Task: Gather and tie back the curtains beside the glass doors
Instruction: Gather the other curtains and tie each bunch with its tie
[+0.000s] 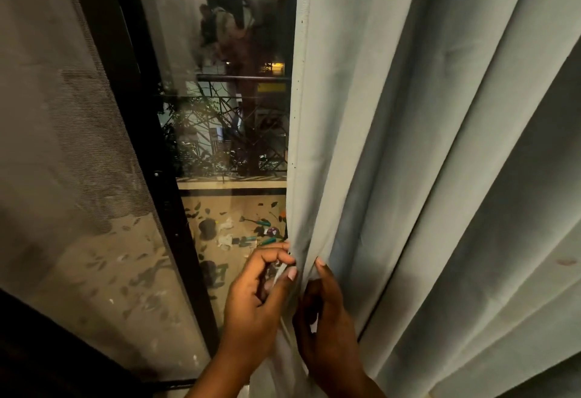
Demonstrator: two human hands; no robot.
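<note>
Here both hands, left hand [251, 300] and right hand [327, 319], pinch the curtain [393, 146] edge.

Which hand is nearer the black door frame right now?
Left. The left hand pinches the curtain edge on the side toward the door frame; the right hand grips a fold farther from it.

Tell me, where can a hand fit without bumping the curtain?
The open gap is in front of the glass door, between the dark door frame and the grey curtain edge. Low down it is crowded: the left hand and right hand both pinch that edge.
</note>
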